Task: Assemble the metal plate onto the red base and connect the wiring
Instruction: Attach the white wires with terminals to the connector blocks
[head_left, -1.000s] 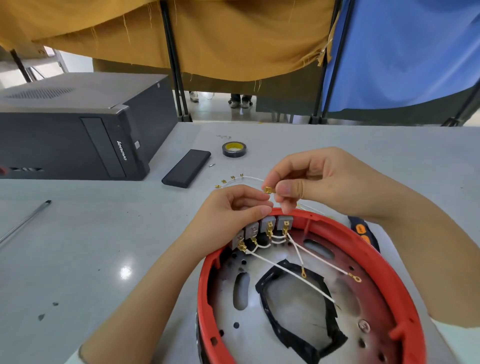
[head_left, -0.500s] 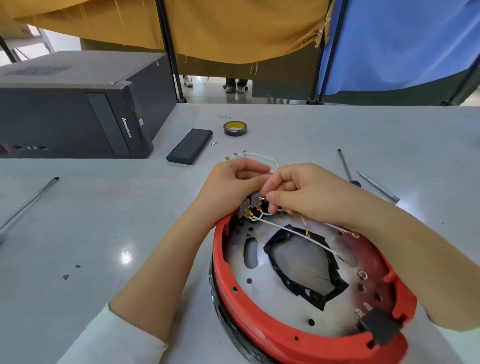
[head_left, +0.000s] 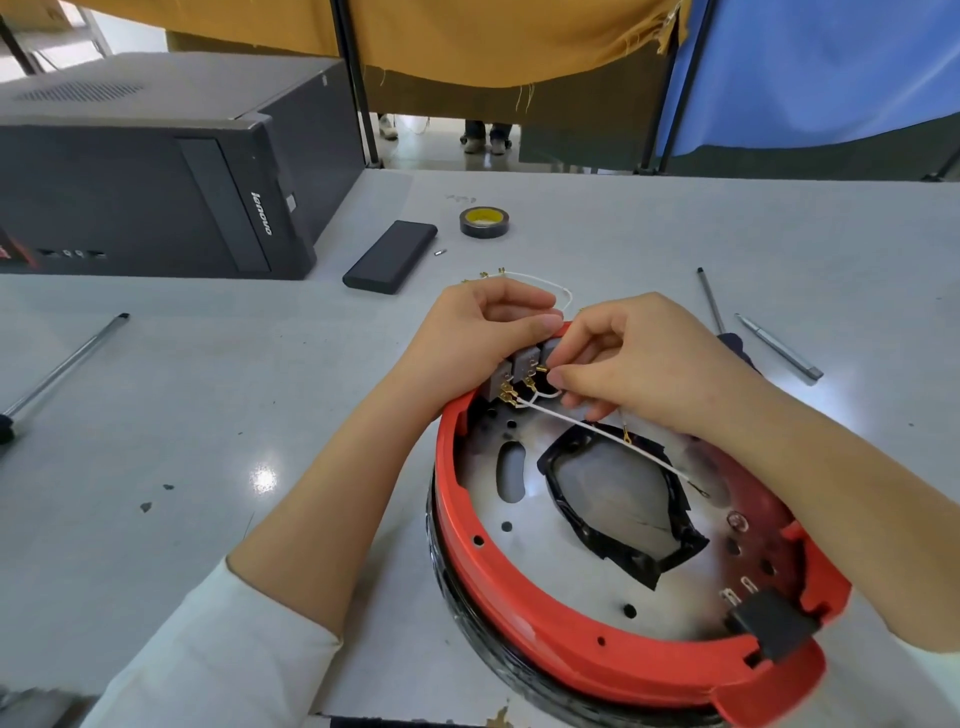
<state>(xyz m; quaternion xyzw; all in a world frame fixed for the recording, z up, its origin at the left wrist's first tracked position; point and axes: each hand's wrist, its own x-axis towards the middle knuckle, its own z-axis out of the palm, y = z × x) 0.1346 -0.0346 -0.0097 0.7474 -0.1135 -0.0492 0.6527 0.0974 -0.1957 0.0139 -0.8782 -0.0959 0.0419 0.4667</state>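
Wiring is our weak spot: the metal plate (head_left: 566, 566) sits inside the red base (head_left: 597, 644) near us on the table (head_left: 208, 415), our right hand (head_left: 644, 364) pinches a white wire (head_left: 597, 428) end at the grey switches (head_left: 524, 364), and our left hand (head_left: 488, 325) curls round them; a crooked push could bend a terminal.

Bright, even daylight fills the scene, strongest from the open gap at 12 o'clock under the curtains. An overhead lamp leaves a small glare spot on the table (head_left: 264, 478) at 9 o'clock. Shadows are soft and short beneath the arms. The metal plate (head_left: 561, 571) shines with pale reflections. Wide-angle bending curves the table edges and the computer case (head_left: 156, 171). Focus is sharp throughout; corners smear slightly.
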